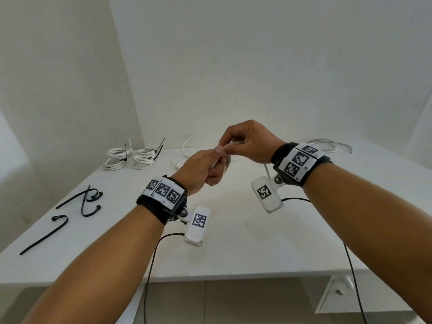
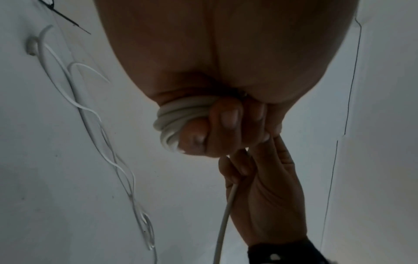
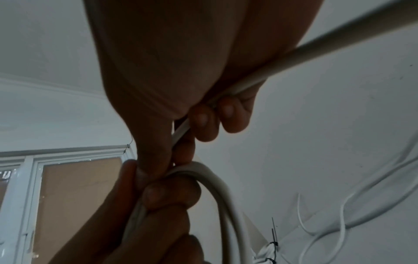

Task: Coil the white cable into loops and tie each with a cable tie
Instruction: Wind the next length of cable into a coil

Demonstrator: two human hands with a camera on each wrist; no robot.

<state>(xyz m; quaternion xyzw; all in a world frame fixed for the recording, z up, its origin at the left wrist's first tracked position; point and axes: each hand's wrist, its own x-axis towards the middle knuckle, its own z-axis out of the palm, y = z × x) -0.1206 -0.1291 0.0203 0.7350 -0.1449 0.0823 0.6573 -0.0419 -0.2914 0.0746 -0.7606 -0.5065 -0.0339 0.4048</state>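
Both hands meet above the middle of the white table (image 1: 233, 242). My left hand (image 1: 205, 167) grips a small bundle of white cable loops (image 2: 174, 117) in its curled fingers. My right hand (image 1: 243, 141) is just above it and pinches the white cable (image 1: 233, 143) where it leaves the bundle. The free strand of the cable (image 3: 316, 44) runs off past the right palm. More loose white cable (image 1: 187, 150) lies on the table behind the hands.
Two coiled white bundles with black ties (image 1: 133, 155) lie at the back left. Loose black cable ties (image 1: 77, 206) lie on the left of the table. Another loose white cable (image 1: 327, 146) lies at the back right. Walls close in the back and left.
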